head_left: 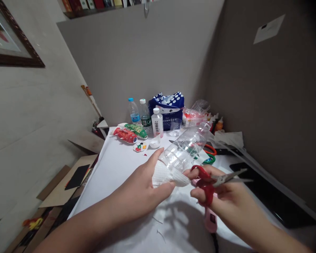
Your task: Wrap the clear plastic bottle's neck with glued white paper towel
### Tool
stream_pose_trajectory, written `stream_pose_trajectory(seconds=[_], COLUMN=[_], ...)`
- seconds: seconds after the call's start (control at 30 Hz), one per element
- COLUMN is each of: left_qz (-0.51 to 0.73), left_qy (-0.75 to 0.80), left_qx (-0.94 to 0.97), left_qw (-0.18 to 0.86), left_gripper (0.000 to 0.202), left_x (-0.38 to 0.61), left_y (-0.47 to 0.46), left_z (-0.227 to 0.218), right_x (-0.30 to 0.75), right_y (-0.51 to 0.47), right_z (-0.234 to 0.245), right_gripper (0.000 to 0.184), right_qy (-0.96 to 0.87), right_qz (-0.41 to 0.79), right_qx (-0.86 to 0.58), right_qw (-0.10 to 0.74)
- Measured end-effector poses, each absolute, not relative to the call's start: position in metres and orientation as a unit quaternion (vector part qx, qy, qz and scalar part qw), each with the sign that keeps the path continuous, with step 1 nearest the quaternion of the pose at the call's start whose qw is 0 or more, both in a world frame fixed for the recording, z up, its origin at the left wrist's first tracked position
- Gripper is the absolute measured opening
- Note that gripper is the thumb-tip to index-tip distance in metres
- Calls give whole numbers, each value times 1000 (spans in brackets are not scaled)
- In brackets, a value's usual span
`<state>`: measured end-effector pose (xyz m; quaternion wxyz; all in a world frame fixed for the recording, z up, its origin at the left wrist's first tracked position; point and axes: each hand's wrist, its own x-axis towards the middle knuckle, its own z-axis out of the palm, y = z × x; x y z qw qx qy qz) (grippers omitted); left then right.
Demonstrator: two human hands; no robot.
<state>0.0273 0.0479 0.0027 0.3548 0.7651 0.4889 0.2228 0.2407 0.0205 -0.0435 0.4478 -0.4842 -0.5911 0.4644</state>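
Note:
My left hand is closed round the lower end of a clear plastic bottle, which lies tilted above the white table. A white ribbed cloth is wrapped over the bottle's end, under my fingers. My right hand holds red-handled scissors, with fingers through the loops and the metal blades slightly apart, pointing right. The scissors' handles sit just right of the cloth's edge.
At the back of the table stand three bottles, a blue dotted bag, painted bottle fish, a paint palette and paint bottles. A pink tool lies under my right hand. A dark tablet lies right; cardboard lies on the floor to the left.

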Motion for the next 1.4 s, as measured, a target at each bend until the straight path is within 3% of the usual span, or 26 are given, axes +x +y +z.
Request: stream_pose_trajectory(seconds=[0.6, 0.9, 0.97, 1.17, 1.4], left_qz=[235, 204, 202, 208, 236], left_qy=[489, 501, 508, 507, 491], left_qx=[757, 742, 742, 759, 775], left_qw=[365, 395, 389, 352, 321], left_gripper=[71, 74, 75, 78, 74], left_x=[30, 33, 32, 29, 28], left_y=[50, 50, 52, 54, 51], left_z=[3, 14, 12, 5, -4], right_x=[234, 250, 252, 238, 234], right_y=[35, 44, 32, 1, 6], right_z=[-35, -33, -30, -31, -42], right_gripper=[20, 16, 13, 18, 26], right_qy=[-516, -523, -559, -647, -646], right_qz=[526, 452, 458, 564, 588], right_qx=[-421, -445, -447, -464, -446], right_qw=[529, 570, 526, 220, 194])
